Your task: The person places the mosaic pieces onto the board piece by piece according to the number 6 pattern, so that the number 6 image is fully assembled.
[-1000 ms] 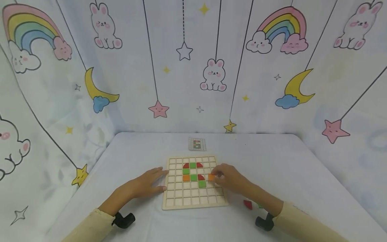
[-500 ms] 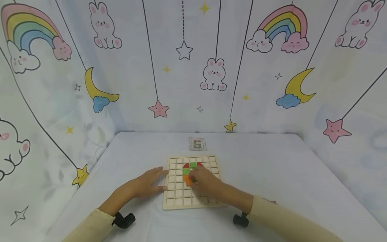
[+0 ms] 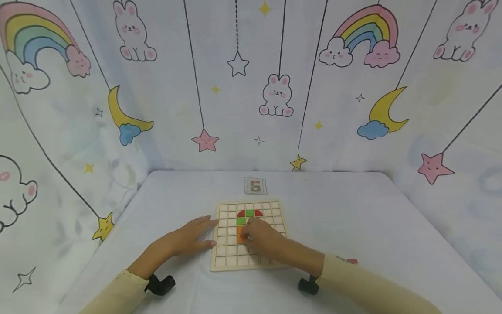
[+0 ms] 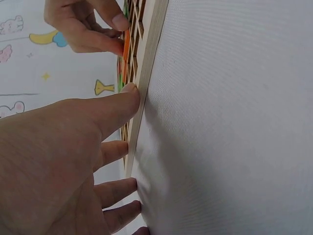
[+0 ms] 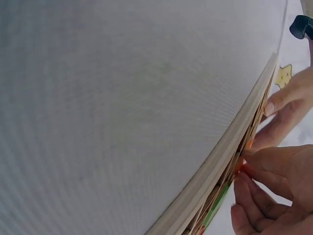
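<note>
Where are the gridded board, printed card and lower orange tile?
Gridded board (image 3: 232,250), head view: bare cell, lower left.
Printed card (image 3: 256,186), head view: printed figure.
Lower orange tile (image 3: 239,239), head view: uncovered left part.

left fingers (image 4: 116,192) spread | right fingers (image 5: 269,161) curled, pinching | both forearms (image 3: 306,257) angled inward

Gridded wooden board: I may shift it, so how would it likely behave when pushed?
The gridded wooden board looks stiff, its edges running straight. Lying flat, it probably won't roll or tip. The woven white tablecloth beneath may drag slightly.
</note>
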`<state>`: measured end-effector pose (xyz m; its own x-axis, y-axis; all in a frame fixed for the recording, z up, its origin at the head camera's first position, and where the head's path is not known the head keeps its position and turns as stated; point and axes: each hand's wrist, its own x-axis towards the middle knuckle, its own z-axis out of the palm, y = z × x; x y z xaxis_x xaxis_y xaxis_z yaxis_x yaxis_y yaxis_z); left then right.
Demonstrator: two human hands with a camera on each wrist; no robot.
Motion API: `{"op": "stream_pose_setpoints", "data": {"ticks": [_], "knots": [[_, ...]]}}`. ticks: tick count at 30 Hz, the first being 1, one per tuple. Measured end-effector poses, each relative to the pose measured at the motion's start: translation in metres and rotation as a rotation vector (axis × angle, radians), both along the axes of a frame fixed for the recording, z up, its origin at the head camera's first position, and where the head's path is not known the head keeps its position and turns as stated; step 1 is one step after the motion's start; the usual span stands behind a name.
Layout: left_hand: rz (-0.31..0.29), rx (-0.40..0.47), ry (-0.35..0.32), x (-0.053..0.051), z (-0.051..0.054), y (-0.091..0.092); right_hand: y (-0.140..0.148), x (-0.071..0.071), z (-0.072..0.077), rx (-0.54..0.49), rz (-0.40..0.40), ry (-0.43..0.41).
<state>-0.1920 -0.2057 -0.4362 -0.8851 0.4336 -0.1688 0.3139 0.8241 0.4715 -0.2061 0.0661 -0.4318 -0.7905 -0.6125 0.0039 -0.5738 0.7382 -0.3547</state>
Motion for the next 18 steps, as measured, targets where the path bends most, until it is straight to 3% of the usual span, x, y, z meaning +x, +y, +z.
{"op": "stream_pose_setpoints", "data": {"ticks": [6, 14, 18], "knots": [[0.013, -0.002, -0.005, -0.001, -0.003, -0.001, 0.002, 0.001, 0.002, -0.029, 0.002, -0.036], [0.016, -0.015, -0.001, -0.001, -0.005, -0.002, 0.01, -0.002, 0.0, -0.04, 0.057, -0.011], [0.019, -0.016, -0.006, -0.001, -0.004, -0.001, 0.026, -0.001, 0.0, -0.067, 0.029, -0.037]]}}
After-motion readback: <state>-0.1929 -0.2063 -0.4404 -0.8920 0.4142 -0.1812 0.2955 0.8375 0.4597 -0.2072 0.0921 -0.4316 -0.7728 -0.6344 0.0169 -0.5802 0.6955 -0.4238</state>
